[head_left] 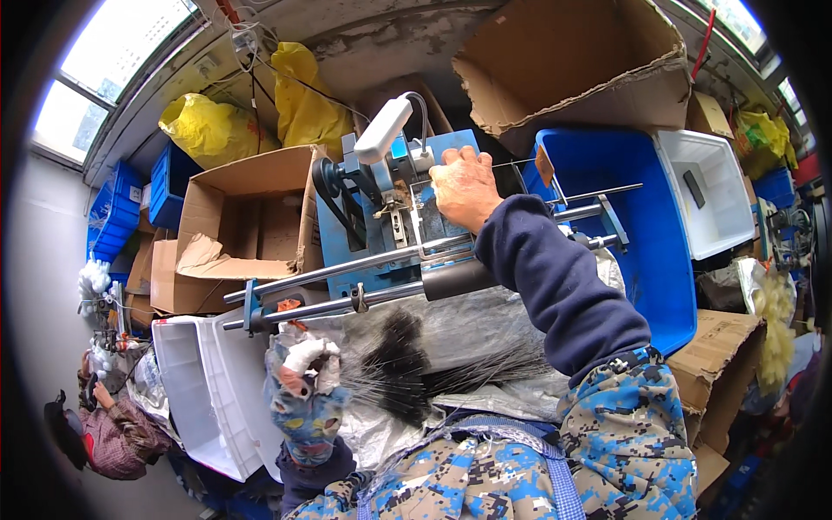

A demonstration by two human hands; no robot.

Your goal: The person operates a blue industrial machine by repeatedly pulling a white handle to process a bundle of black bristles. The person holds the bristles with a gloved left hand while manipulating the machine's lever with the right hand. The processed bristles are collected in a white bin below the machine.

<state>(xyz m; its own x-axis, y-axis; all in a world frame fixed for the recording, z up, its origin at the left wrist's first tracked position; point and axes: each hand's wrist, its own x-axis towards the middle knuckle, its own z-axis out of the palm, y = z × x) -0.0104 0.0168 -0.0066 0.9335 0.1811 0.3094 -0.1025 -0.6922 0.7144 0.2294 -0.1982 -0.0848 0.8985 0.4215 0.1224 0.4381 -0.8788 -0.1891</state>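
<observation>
Through the head view I have my right hand (465, 186) on top of the blue bench machine (378, 234), fingers bent — I can't tell whether they grip anything. My left hand (310, 360), partly wrapped in white, is below the steel rods (347, 269), just beside the dark bristles (394, 368); its fingers are too obscured for me to judge how open they are. Those bristles lie fanned on silvery sheeting (485, 329) — between the machine and the lap.
</observation>
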